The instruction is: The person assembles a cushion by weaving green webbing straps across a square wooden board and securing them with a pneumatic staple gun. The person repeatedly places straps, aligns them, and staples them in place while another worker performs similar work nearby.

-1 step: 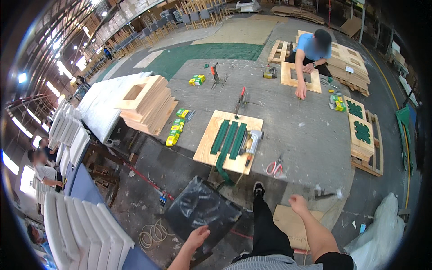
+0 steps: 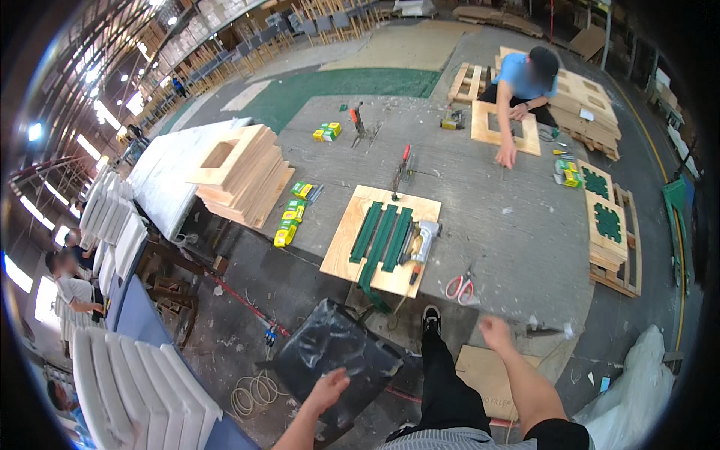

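Note:
My left hand is in the air over a black plastic-covered seat, fingers loosely out and nothing seen in them. My right hand, fingers curled in, hangs just off the near table edge; no object shows in it. Ahead on the table lies a square wooden panel with green webbing strips laid side by side; one longer strip droops over the edge. A pneumatic staple gun rests on the panel's right part. Red-handled scissors lie between the panel and my right hand.
Yellow-green boxes and a wooden frame stack stand left; a red-handled clamp is beyond the panel. Across the table a co-worker handles a wooden frame. Webbed panels stand right. A coiled hose lies left.
The view has shifted very slightly. My right hand has moved a little, and my left hand barely. The staple gun and the other table items stay in place.

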`<state>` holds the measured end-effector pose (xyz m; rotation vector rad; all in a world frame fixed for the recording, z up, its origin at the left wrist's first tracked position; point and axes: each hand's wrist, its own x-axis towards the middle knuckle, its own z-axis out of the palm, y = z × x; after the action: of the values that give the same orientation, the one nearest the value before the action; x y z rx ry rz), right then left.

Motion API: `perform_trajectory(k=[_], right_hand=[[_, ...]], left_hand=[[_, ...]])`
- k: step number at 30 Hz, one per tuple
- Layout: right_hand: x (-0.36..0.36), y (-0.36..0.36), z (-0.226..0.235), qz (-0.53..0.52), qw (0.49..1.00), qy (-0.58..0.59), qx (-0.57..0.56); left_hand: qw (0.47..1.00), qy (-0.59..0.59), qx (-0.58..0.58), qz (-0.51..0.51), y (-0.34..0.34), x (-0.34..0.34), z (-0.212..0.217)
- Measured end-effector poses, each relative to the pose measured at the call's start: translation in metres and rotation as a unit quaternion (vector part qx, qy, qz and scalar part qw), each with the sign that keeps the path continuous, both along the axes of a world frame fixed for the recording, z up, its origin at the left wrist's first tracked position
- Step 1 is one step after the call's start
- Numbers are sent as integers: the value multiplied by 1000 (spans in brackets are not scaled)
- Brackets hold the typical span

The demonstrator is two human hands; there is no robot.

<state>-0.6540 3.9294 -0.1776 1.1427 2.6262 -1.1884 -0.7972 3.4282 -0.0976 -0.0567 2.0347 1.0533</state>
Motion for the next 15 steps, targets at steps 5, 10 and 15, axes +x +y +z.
perform_trajectory(k=[5,10,15], right_hand=[[-276,86,-60,26,987,120,102],[-491,156,-93,84,976,73,186],[-582,169,-132,134,964,-56,222]], left_hand=[[986,130,-2,-102,173,-253,-60],[929,262,-192,-178,297,-448,-125],[918,145,-340,-141,385,-521,-166]])
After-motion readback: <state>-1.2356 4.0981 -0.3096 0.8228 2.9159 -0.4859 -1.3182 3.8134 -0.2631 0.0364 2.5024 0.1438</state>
